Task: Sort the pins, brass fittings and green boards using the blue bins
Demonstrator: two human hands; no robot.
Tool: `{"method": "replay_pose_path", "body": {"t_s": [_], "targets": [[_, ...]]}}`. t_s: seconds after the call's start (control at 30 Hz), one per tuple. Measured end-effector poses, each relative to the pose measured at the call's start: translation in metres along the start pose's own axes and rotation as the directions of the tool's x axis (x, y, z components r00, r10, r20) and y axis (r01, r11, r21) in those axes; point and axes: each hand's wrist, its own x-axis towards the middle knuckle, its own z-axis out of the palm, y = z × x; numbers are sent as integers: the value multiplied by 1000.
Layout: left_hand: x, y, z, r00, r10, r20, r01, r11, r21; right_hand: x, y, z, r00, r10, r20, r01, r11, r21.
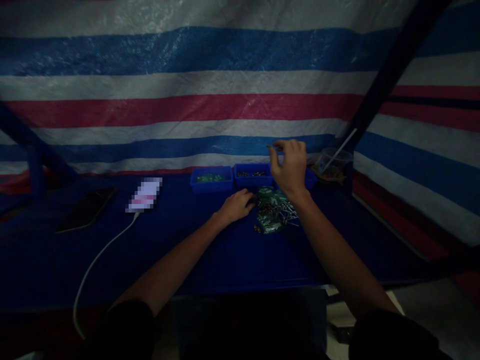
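Observation:
My right hand [290,167] is raised above the bins, thumb and index finger pinched around a tiny dark piece too small to name. On the table my left hand [237,205] rests with curled fingers at the left side of a mixed pile. Something dark shows at its fingertips, but I cannot make it out. The pile holds thin silvery metal pins [288,214], green translucent pieces [270,227] and small brassy bits. Behind it stand a blue bin with green pieces [212,188] and a blue bin with brassy metal parts [253,182]. My right hand partly hides another blue bin [310,179].
A dark phone [86,209] and a lit phone [145,194] with a white cable [101,250] lie on the blue table [240,265] at left. A clear plastic cup [337,156] with a white straw stands back right. Striped sheeting [187,110] hangs behind.

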Motion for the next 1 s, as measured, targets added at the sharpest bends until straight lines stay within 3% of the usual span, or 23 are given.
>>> {"method": "replay_pose_path", "body": {"t_s": [0.13, 0.23, 0.3, 0.5, 0.57, 0.63, 0.73, 0.83, 0.9, 1.0], "targets": [[-2, -1, 1, 999, -31, -36, 28, 996, -90, -27, 16, 22, 950, 20, 311, 14, 994, -107], [-4, -8, -2, 990, -80, -116, 41, 952, -303, -57, 16, 26, 828, -126, 547, 136, 990, 22], [-5, -13, -6, 981, -138, -138, 67, 903, -423, -67, 10, 26, 772, -198, 605, 193, 978, 73], [-5, -15, -11, 977, -178, -118, 90, 845, -527, -63, -1, 25, 743, -275, 611, 282, 955, 87], [-6, -11, -10, 979, -176, -107, 94, 845, -527, -59, 0, 20, 765, -285, 578, 294, 952, 81], [-7, -4, -9, 984, -145, -102, 74, 859, -506, -54, 0, 12, 837, -271, 475, 270, 960, 71], [-11, 6, -8, 996, 6, -87, -40, 917, -397, -38, -1, -4, 962, -221, 161, 205, 972, 112], [-15, 13, -9, 981, 193, 6, -188, 962, -197, -14, -1, -11, 985, -111, -130, 127, 984, 121], [-17, 15, -11, 968, 242, 72, -236, 968, -83, -1, 1, -6, 993, -52, -107, 58, 997, 53], [-17, 12, -15, 970, 225, 92, -225, 974, -9, -2, 8, 10, 984, 2, 176, 15, 995, -97]]}}
